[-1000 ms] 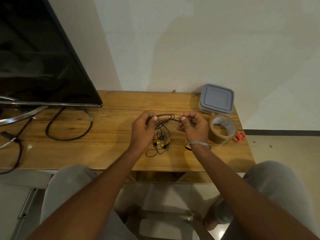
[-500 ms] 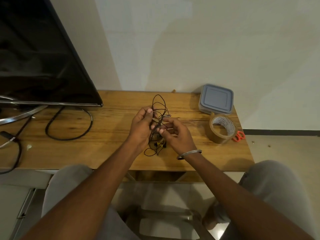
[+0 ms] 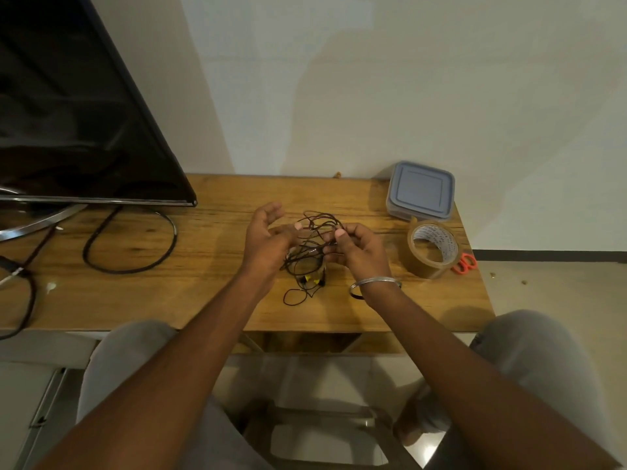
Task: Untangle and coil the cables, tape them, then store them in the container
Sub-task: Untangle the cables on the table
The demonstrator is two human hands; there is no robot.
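A tangle of thin black cables [image 3: 307, 257] with small yellow parts lies on and just above the wooden table [image 3: 210, 293], between my hands. My right hand [image 3: 359, 249] pinches strands of the tangle between thumb and fingertips, at its upper right side. My left hand [image 3: 266, 235] is beside the tangle's left edge. Its fingers are spread and loosely curved, its thumb reaches toward the strands, and some strands run against its palm. A grey lidded container [image 3: 420, 191] sits at the back right. The roll of brown tape [image 3: 432, 249] stands in front of it.
Orange-handled scissors [image 3: 465, 263] lie right of the tape near the table's right edge. A large black TV [image 3: 74, 123] on a metal stand fills the left, with a thick black TV cable [image 3: 135, 262] looping over the table. My knees are below the front edge.
The hands have drawn apart. My left hand has let go of the raised loops and spread its fingers. The tangle has dropped lower, and my right hand has shifted right while pinching strands.
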